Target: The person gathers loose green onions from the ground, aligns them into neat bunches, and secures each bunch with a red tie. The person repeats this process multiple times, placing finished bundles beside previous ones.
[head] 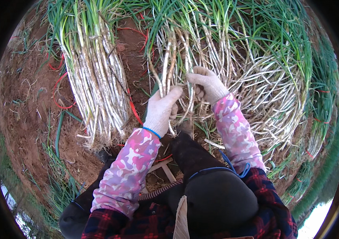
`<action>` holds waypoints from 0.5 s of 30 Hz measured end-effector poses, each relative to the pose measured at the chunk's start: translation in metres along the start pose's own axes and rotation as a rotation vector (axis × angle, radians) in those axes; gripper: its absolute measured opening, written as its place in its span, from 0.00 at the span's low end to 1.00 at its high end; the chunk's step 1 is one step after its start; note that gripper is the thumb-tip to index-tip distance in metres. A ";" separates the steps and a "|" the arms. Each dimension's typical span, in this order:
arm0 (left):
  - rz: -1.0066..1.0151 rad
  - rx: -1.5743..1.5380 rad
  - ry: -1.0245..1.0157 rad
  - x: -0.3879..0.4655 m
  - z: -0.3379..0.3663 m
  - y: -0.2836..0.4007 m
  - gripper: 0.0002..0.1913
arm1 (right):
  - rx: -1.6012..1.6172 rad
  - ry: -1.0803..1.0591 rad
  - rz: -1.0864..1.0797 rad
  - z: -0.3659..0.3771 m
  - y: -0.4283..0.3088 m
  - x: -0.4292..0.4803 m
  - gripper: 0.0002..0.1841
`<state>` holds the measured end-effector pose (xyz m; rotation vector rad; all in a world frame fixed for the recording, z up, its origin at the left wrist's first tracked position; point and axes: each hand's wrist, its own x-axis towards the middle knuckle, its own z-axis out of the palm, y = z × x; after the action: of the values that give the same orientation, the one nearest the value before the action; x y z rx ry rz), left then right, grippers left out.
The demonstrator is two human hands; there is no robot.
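Note:
My left hand (pixel 163 109), in a pale knit glove, is closed around the lower white stems of a few green onions (pixel 166 70). To its right, my right hand (pixel 205 83), gloved alike, has its fingers curled beside a green onion stem; whether it grips one is unclear. Beyond both hands lie loose green onions (pixel 221 50) with green tops pointing away. A thick bundle of green onions (pixel 93 80) lies at the left, its roots towards me. A large spread of loose green onions (pixel 274 95) is at the right.
Red strapping (pixel 134 110) runs beside and under the left bundle, with another red loop (pixel 56 92) on the brown soil (pixel 26 110). Tied green onion bundles (pixel 320 113) lie at the far right. My knees and a low seat's frame (pixel 167 170) are close below my hands.

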<state>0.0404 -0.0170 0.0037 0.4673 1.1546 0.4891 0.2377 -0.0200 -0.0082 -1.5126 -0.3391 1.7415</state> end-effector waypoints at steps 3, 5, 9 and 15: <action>0.020 0.187 -0.022 0.000 0.002 0.001 0.15 | -0.037 -0.093 -0.008 0.012 0.006 0.006 0.10; -0.044 0.112 -0.032 -0.001 -0.001 0.001 0.13 | -0.130 -0.070 -0.009 0.011 0.011 0.008 0.11; -0.107 0.035 -0.048 0.000 -0.017 -0.001 0.11 | -0.014 0.060 -0.020 0.002 0.022 0.009 0.12; -0.093 -0.261 -0.010 -0.005 -0.035 -0.012 0.16 | -0.301 0.290 -0.086 -0.017 0.035 0.011 0.22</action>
<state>0.0076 -0.0265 -0.0116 0.1890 1.0795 0.5474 0.2398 -0.0401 -0.0431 -1.9077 -0.5244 1.4245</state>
